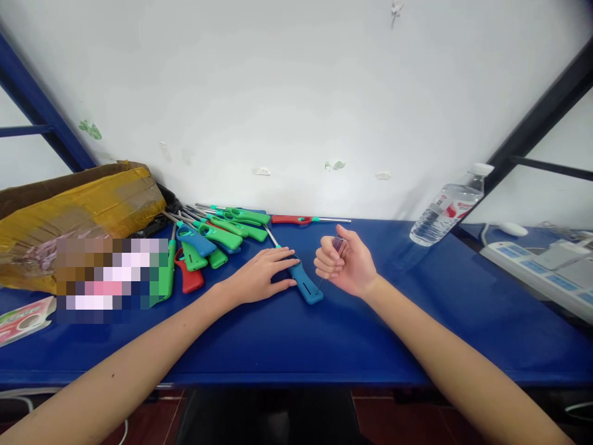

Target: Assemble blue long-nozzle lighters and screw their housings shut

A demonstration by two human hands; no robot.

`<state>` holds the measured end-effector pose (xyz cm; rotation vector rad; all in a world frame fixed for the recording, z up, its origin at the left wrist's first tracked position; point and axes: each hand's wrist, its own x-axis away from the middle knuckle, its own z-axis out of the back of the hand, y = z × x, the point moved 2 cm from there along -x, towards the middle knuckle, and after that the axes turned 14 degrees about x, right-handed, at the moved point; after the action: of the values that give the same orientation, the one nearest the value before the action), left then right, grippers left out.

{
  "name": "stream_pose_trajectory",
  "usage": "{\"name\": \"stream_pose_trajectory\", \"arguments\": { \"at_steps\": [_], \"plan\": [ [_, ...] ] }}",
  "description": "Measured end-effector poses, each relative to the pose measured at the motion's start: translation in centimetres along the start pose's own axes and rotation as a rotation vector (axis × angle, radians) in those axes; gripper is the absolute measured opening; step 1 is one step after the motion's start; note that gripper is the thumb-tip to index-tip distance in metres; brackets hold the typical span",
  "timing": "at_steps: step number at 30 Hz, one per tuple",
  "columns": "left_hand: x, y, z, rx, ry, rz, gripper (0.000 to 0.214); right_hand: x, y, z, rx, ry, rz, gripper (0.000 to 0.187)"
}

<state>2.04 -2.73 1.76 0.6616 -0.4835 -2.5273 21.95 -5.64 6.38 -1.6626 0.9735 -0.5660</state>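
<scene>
A blue long-necked gas lighter [306,283] lies on the table in front of me, its metal tube pointing to the back left. My left hand [266,275] rests over its trigger end, fingers across the body, holding it against the table. In my closed right hand [347,262] is a small screwdriver [340,245] with a dark purplish, see-through handle. Its thin shaft slants down to the lower end of the lighter's handle; whether the tip sits in a screw is too small to tell. Most of the screwdriver's handle is hidden by my fingers.
A pile of green, blue and red lighters [217,235] lies at the back left, beside a taped cardboard box [92,198]. One red lighter [291,219] lies along the wall. At right stand a water bottle [447,207] and a power strip [542,272].
</scene>
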Motion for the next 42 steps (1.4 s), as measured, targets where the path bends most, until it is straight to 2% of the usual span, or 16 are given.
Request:
{"name": "stream_pose_trajectory", "arguments": {
  "at_steps": [5, 9, 12, 14, 16, 20, 24, 26, 28, 29, 31, 33, 37, 42],
  "plan": [
    [-0.9, -0.1, -0.8, 0.011, -0.001, 0.026, 0.04, 0.0, -0.3, 0.6, 0.156, -0.043, 0.003, 0.049],
    [-2.7, -0.4, -1.0, -0.063, -0.009, 0.024, 0.035, 0.1, -0.4, 1.6, 0.303, -0.058, 0.019, 0.049],
    [-4.8, -1.1, -0.9, -0.111, -0.112, 0.016, 0.041, 0.1, -0.6, 2.6, 0.37, -0.056, 0.036, 0.049],
    [-6.3, -1.5, -0.9, -0.124, -0.198, -0.013, 0.036, 0.1, -0.7, 3.4, 0.408, -0.065, 0.026, 0.049],
    [-7.5, -1.7, -1.0, -0.154, -0.22, -0.051, 0.032, 0.1, -0.8, 4.0, 0.465, -0.087, -0.001, 0.048],
    [-8.6, -0.9, -1.5, -0.152, -0.25, -0.149, 0.028, 0.7, -1.5, 4.7, 0.562, -0.153, -0.083, 0.048],
    [-8.8, 0.7, -1.5, -0.136, -0.185, -0.145, 0.028, 1.5, -2.7, 4.7, 0.611, -0.223, -0.13, 0.049],
    [-8.7, 1.5, -1.2, -0.172, -0.158, -0.155, 0.028, 1.6, -3.1, 4.6, 0.6, -0.2, -0.099, 0.049],
    [-8.3, 2.1, -0.5, -0.269, -0.127, -0.138, 0.032, 1.4, -3.0, 4.5, 0.553, -0.115, 0.002, 0.048],
    [-7.9, 2.2, -0.1, -0.327, -0.111, -0.127, 0.034, 1.1, -2.7, 4.5, 0.515, -0.05, 0.072, 0.046],
    [-6.6, 2.1, 0.7, -0.425, -0.063, -0.074, 0.036, 0.5, -2.0, 4.5, 0.406, 0.184, 0.285, 0.043],
    [-4.7, 1.6, 1.4, -0.485, -0.053, -0.005, 0.038, -0.3, -0.9, 4.3, 0.328, 0.329, 0.365, 0.046],
    [-1.2, 0.4, 1.9, -0.511, -0.026, 0.135, 0.041, -1.4, 0.7, 3.9, 0.354, 0.393, 0.322, 0.054],
    [-0.2, -0.4, 1.6, -0.438, -0.028, 0.188, 0.042, -1.5, 0.8, 3.9, 0.277, 0.383, 0.297, 0.038]
  ]
}}
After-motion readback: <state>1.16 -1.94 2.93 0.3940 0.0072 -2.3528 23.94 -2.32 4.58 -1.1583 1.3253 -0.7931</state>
